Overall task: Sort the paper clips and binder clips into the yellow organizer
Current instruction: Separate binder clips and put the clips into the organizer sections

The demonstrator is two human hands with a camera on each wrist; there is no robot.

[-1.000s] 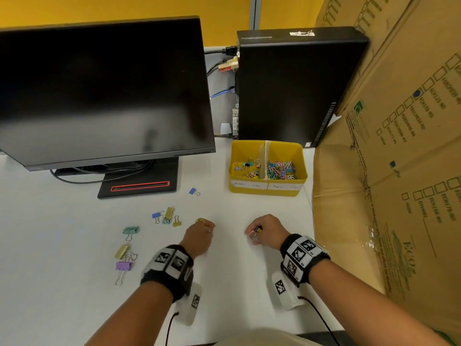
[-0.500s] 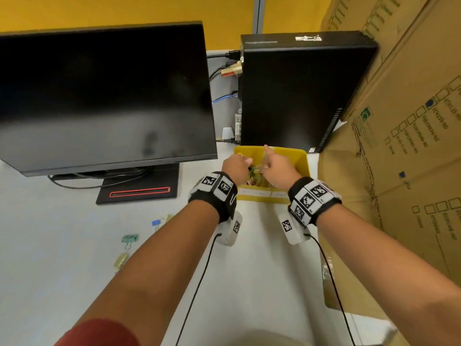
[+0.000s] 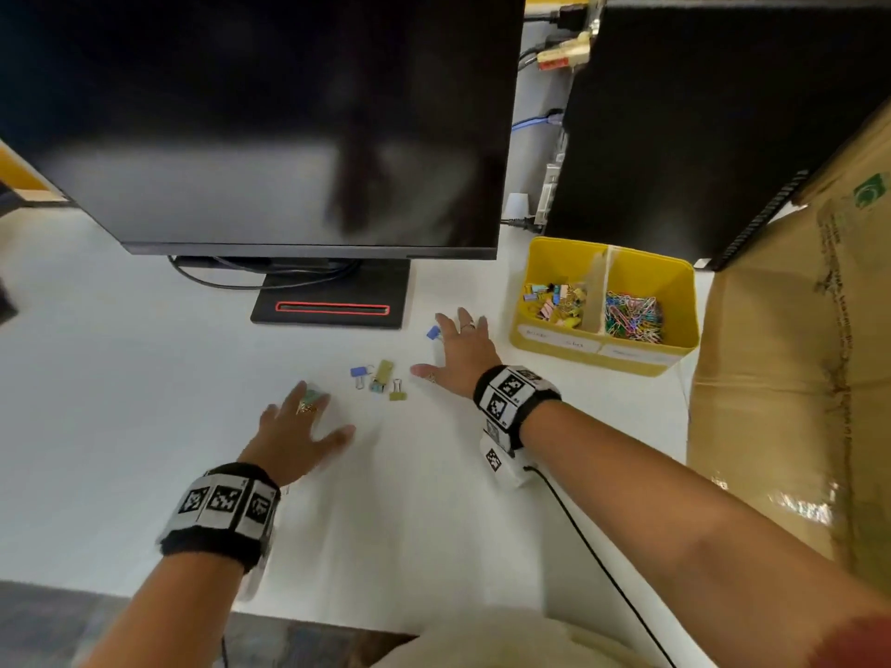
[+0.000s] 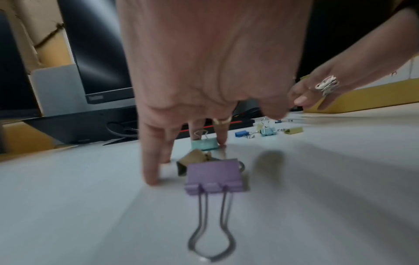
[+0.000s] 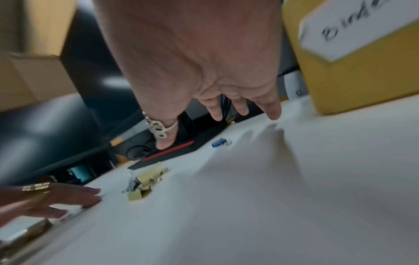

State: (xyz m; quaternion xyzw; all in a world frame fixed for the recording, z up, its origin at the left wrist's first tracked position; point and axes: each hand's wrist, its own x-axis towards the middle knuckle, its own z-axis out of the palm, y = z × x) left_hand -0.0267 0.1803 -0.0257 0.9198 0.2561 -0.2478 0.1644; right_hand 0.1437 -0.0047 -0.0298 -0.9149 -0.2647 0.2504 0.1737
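Note:
The yellow organizer [image 3: 559,339] stands at the right of the white desk, binder clips in its left half, paper clips [image 3: 631,315] in its right. My left hand [image 3: 294,426] is spread over a teal binder clip [image 4: 205,144], a tan one [image 4: 192,158] and a purple one [image 4: 213,174], its fingertips [image 4: 152,179] touching the desk. My right hand [image 3: 458,349] is spread flat, holding nothing, beside a small blue binder clip [image 3: 433,333]. Between the hands lie a blue clip [image 3: 357,372], an olive clip [image 3: 384,371] and a small yellow-green one [image 3: 397,395].
A black monitor [image 3: 270,118] on its stand [image 3: 332,301] fills the back left. A black computer case [image 3: 699,122] stands behind the organizer. A large cardboard box [image 3: 795,378] walls off the right side. The desk's front edge [image 3: 337,619] runs near my body.
Both hands have come back from over the organizer to the desk and now lie spread, with nothing in them. The view has tilted down and to the left.

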